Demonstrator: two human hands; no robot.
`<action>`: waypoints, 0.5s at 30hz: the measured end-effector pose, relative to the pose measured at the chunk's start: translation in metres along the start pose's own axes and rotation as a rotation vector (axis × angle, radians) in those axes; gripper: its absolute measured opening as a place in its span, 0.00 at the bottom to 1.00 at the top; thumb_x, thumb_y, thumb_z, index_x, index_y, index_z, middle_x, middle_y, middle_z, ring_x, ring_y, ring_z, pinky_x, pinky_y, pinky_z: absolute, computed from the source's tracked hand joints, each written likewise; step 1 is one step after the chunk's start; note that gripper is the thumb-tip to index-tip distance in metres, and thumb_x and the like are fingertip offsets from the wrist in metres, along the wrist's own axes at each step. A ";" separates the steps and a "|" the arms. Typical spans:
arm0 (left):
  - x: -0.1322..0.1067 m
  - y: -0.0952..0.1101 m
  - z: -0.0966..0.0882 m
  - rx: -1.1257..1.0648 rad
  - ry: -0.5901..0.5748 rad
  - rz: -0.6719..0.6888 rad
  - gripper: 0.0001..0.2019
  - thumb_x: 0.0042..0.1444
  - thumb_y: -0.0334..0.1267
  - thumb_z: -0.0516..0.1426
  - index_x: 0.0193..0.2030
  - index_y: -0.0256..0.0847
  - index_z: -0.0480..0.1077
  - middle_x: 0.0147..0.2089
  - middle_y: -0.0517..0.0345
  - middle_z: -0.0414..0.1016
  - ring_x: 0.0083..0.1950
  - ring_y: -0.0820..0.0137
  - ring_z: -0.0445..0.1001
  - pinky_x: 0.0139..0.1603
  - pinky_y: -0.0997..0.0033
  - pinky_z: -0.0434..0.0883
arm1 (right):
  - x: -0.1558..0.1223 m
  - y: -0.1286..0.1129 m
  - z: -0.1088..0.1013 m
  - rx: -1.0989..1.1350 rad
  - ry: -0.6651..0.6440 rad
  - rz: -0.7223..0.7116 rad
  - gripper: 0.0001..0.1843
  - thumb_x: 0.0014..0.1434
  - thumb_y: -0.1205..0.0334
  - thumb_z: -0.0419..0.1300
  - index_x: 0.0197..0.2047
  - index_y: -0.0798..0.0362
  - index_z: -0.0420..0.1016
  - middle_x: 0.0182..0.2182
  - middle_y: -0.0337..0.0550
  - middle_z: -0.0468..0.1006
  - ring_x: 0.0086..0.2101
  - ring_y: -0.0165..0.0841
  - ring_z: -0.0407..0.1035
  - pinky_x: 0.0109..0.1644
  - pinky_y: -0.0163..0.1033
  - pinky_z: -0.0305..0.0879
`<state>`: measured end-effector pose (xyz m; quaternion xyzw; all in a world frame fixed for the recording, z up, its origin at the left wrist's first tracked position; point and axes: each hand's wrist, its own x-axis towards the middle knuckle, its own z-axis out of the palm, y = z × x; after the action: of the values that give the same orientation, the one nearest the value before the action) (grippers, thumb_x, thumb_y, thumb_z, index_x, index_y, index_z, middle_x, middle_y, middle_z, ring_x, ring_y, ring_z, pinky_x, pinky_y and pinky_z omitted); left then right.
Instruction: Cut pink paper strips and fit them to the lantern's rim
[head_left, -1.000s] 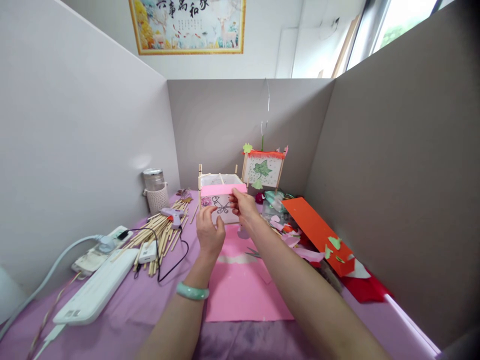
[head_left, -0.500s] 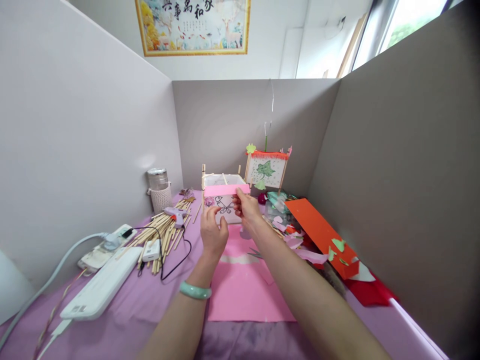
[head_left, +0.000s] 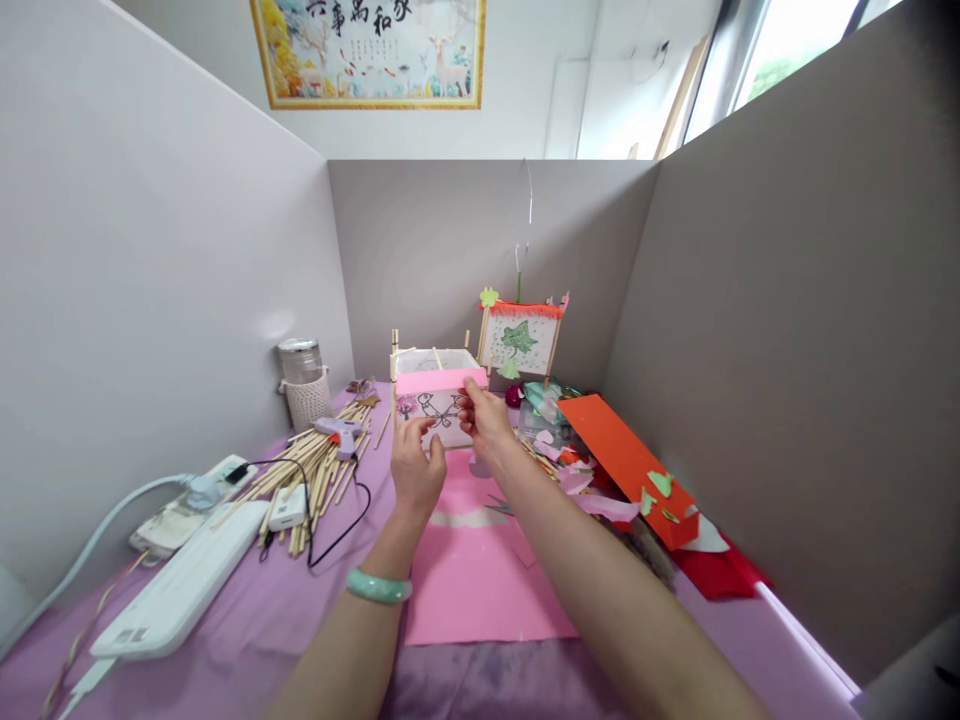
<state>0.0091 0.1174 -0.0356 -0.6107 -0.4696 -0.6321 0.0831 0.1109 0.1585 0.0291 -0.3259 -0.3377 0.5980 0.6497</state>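
Note:
A box-shaped paper lantern (head_left: 442,408) with a wooden stick frame stands in front of me. Its white front panel bears a black line drawing and a purple flower. Along the panel's top edge runs a pink paper strip (head_left: 429,381). My right hand (head_left: 487,422) pinches this strip near its right end, thumb on the front. My left hand (head_left: 417,470) is at the panel's lower left, thumb and fingers apart, fingertips at or close to the paper; contact is unclear. A pink paper sheet (head_left: 480,600) lies below my hands, with scissors (head_left: 499,505) partly hidden by my right forearm.
Behind stands another lantern (head_left: 520,340) with a green leaf drawing. To the left are wooden sticks (head_left: 322,480), a purple glue gun (head_left: 341,435), a power strip (head_left: 180,570) and a jar (head_left: 301,365). Orange paper (head_left: 622,455) and paper scraps (head_left: 574,480) lie right. Grey partitions surround the table.
The whole view has shifted slightly, so things appear a little further left. Both hands keep nearly the same place at the lantern, the right still pinching the pink strip.

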 end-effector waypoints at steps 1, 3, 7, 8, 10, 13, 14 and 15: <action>0.000 0.000 0.000 -0.016 -0.010 -0.021 0.09 0.53 0.30 0.51 0.41 0.38 0.67 0.39 0.50 0.72 0.39 0.65 0.70 0.38 0.64 0.70 | 0.001 0.000 0.000 0.021 0.000 -0.008 0.12 0.52 0.56 0.63 0.27 0.56 0.67 0.16 0.30 0.68 0.13 0.19 0.57 0.12 0.24 0.45; 0.000 0.002 0.000 -0.073 -0.043 -0.073 0.08 0.53 0.31 0.52 0.40 0.38 0.68 0.38 0.51 0.72 0.36 0.68 0.70 0.35 0.67 0.69 | 0.001 0.000 -0.002 0.058 -0.010 -0.039 0.13 0.50 0.58 0.63 0.26 0.55 0.65 0.15 0.29 0.67 0.13 0.19 0.56 0.13 0.24 0.46; 0.000 0.012 0.001 -0.352 -0.185 -0.262 0.11 0.53 0.41 0.57 0.41 0.38 0.69 0.39 0.52 0.74 0.35 0.70 0.72 0.32 0.72 0.69 | -0.012 -0.003 -0.007 0.096 -0.104 -0.095 0.17 0.45 0.57 0.67 0.24 0.54 0.62 0.16 0.28 0.66 0.13 0.19 0.55 0.13 0.24 0.45; 0.000 0.015 0.002 -0.460 -0.221 -0.329 0.14 0.52 0.43 0.58 0.43 0.38 0.68 0.40 0.53 0.74 0.34 0.71 0.72 0.31 0.73 0.69 | -0.018 -0.003 -0.009 0.091 -0.134 -0.104 0.17 0.44 0.56 0.67 0.24 0.54 0.62 0.16 0.28 0.66 0.13 0.19 0.55 0.13 0.25 0.45; -0.001 0.022 0.003 -0.666 -0.279 -0.450 0.18 0.50 0.47 0.59 0.45 0.39 0.69 0.37 0.55 0.73 0.31 0.73 0.71 0.27 0.75 0.68 | -0.034 0.000 -0.015 0.054 -0.174 -0.109 0.19 0.43 0.54 0.68 0.24 0.54 0.62 0.16 0.28 0.67 0.13 0.19 0.55 0.14 0.26 0.47; -0.005 0.028 0.004 -0.804 -0.307 -0.579 0.16 0.51 0.50 0.58 0.34 0.37 0.71 0.26 0.60 0.70 0.25 0.75 0.67 0.25 0.76 0.65 | -0.056 0.008 -0.029 -0.050 -0.171 -0.090 0.20 0.44 0.51 0.67 0.24 0.54 0.62 0.16 0.29 0.66 0.14 0.19 0.55 0.15 0.26 0.47; -0.007 0.029 0.004 -0.799 -0.312 -0.614 0.16 0.50 0.50 0.58 0.29 0.37 0.70 0.23 0.61 0.68 0.23 0.76 0.66 0.25 0.76 0.65 | -0.060 0.009 -0.035 -0.091 -0.170 -0.068 0.20 0.44 0.50 0.67 0.23 0.54 0.62 0.16 0.30 0.66 0.14 0.19 0.55 0.15 0.27 0.46; -0.009 0.030 0.005 -0.788 -0.325 -0.646 0.16 0.50 0.50 0.59 0.24 0.37 0.69 0.20 0.61 0.67 0.22 0.76 0.65 0.25 0.76 0.65 | -0.064 0.010 -0.043 -0.137 -0.178 -0.037 0.20 0.45 0.49 0.66 0.24 0.55 0.63 0.17 0.30 0.66 0.14 0.20 0.56 0.15 0.27 0.45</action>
<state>0.0345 0.1002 -0.0293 -0.5099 -0.3678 -0.6512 -0.4251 0.1376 0.0947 -0.0060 -0.3090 -0.4402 0.5880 0.6042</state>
